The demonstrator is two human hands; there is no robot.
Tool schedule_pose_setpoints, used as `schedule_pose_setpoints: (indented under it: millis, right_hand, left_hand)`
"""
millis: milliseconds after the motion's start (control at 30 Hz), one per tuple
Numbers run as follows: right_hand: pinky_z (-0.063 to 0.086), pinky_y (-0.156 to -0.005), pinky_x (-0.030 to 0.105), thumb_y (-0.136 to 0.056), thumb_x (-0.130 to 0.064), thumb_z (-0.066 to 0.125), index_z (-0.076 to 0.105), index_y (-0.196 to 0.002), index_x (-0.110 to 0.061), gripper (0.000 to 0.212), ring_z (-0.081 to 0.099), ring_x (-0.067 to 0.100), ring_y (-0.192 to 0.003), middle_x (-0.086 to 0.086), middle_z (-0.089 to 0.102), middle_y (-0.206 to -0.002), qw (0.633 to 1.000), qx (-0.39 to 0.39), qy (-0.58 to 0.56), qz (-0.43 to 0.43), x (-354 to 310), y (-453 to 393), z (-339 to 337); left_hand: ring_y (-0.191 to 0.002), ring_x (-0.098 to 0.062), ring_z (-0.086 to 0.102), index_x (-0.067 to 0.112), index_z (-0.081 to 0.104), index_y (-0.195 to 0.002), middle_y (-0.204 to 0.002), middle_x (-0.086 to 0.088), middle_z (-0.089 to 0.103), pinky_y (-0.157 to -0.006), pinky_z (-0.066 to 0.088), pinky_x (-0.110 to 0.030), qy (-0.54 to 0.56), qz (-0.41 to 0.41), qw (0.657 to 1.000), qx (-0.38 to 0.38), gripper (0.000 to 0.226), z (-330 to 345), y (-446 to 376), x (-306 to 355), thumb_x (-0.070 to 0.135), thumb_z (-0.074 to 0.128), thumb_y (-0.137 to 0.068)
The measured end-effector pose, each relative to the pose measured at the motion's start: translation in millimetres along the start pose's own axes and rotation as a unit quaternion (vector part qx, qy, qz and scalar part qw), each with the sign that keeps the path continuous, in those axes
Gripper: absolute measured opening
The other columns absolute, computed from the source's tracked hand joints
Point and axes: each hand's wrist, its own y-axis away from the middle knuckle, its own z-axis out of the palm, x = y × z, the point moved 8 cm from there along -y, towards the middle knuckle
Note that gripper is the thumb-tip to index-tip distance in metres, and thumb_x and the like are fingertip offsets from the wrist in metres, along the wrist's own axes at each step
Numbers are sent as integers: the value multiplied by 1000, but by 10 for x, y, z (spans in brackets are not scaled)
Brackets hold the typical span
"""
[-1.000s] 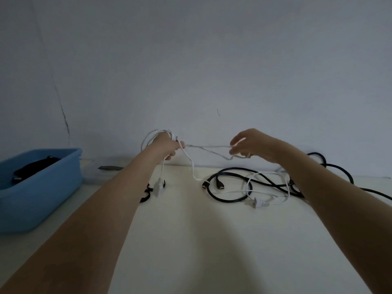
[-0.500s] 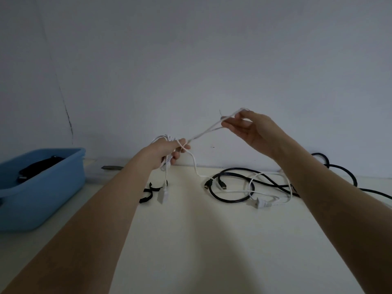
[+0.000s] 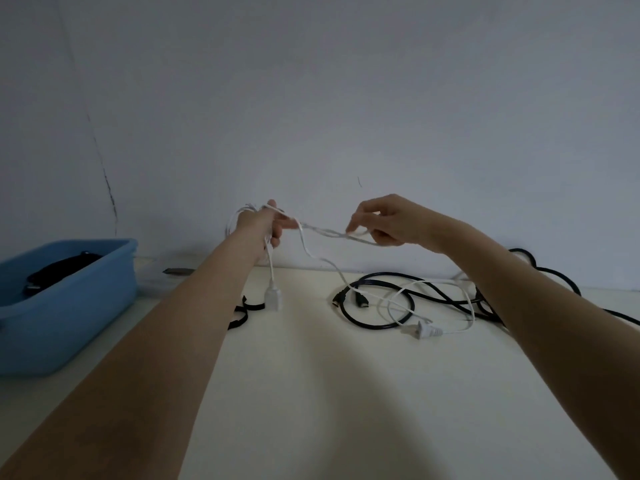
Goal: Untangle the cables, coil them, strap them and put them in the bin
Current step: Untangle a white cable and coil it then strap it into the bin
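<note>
My left hand [image 3: 265, 225] is raised above the table and grips several loops of a thin white cable [image 3: 322, 232]. One white socket end [image 3: 273, 299] dangles below that hand. My right hand [image 3: 384, 220] pinches a stretch of the same cable to the right, at about the same height. From between my hands the cable drops to the table and ends in a white plug [image 3: 424, 330]. It lies tangled there with a black cable [image 3: 377, 322]. A blue bin [image 3: 72, 306] stands at the left with a dark coiled cable inside.
Black straps [image 3: 242, 315] lie on the cream table below my left hand. More black cable [image 3: 554, 275] trails off behind my right forearm. A clear flat item [image 3: 152, 271] sits by the wall beside the bin.
My right hand went up and to the right with the white cable, then came back down level with my left hand. The left hand rose a little, with its loops held.
</note>
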Motion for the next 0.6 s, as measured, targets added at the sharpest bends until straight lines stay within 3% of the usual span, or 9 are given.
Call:
schedule_pose_setpoints:
  millis: [133, 267, 333, 400, 433, 467, 533, 567, 600]
  right_hand:
    - [35, -52, 16, -91, -25, 58, 71, -87, -13, 18, 40, 0, -40, -7, 55, -49, 941, -72, 325, 59, 274, -17, 37]
    - [42, -70, 27, -96, -24, 48, 65, -105, -8, 25, 62, 25, -82, 11, 67, -101, 874, 89, 458, 135, 517, -20, -235]
    - [41, -77, 30, -98, -19, 44, 58, -121, -3, 31, 56, 30, -104, 16, 60, -118, 915, 182, 331, 143, 658, 0, -386]
    - [40, -75, 17, -94, -4, 46, 46, -133, 0, 40, 50, 21, -110, 9, 52, -121, 957, 257, 67, 120, 730, 30, -490]
    - [38, -73, 8, -88, 4, 47, 48, -128, 4, 41, 49, 19, -113, 7, 49, -123, 942, 300, -113, 96, 719, 71, -559]
    - [37, -74, 4, -79, 10, 47, 52, -117, 9, 38, 52, 20, -115, 10, 50, -124, 894, 326, -305, 32, 647, 74, -632]
    - [47, -75, 16, -70, 3, 45, 55, -97, 11, 30, 64, 23, -97, 17, 58, -112, 696, 256, -669, -50, 429, 31, -559]
    - [49, -65, 20, -76, -6, 44, 59, -89, 10, 26, 65, 18, -72, 17, 64, -98, 649, 198, -731, -67, 282, 3, -531]
    - [42, -50, 18, -84, -18, 42, 63, -78, 7, 33, 51, 13, -47, 13, 67, -80, 687, 158, -707, -58, 172, -4, -526]
  left_hand:
    - [-30, -1, 39, 11, 59, -86, -62, -2, 71, -32, 32, -13, -6, 53, 990, -131, 36, 211, 60, 132, 33, 35, -102]
    - [-35, -2, 40, 17, 60, -92, -67, 2, 70, -32, 32, -13, -28, 82, 959, -269, 30, 471, 308, 277, 35, 37, -99]
    - [-32, -1, 37, 14, 58, -87, -57, 4, 62, -31, 29, -12, -50, 54, 949, -307, 26, 462, 395, 262, 33, 42, -95]
    - [-31, -1, 35, 11, 59, -84, -51, 4, 56, -31, 28, -12, -131, 38, 945, -296, 23, 346, 404, 178, 29, 48, -94]
    - [-31, -2, 34, 10, 59, -82, -49, 3, 55, -32, 28, -13, -177, 32, 944, -277, 22, 283, 383, 113, 26, 48, -95]
    - [-31, -2, 33, 9, 58, -82, -47, 4, 53, -33, 28, -13, -210, 24, 944, -253, 22, 222, 347, 44, 23, 49, -96]
    - [-30, -3, 33, 7, 59, -82, -44, 4, 50, -33, 28, -14, -232, -3, 950, -211, 20, 138, 260, -79, 18, 50, -97]
    - [-30, -2, 33, 6, 60, -82, -43, 5, 50, -33, 28, -13, -230, -18, 954, -192, 20, 95, 216, -120, 17, 51, -97]
    - [-29, -2, 32, 6, 60, -81, -42, 5, 49, -32, 28, -13, -221, -32, 959, -176, 20, 59, 173, -152, 16, 51, -97]
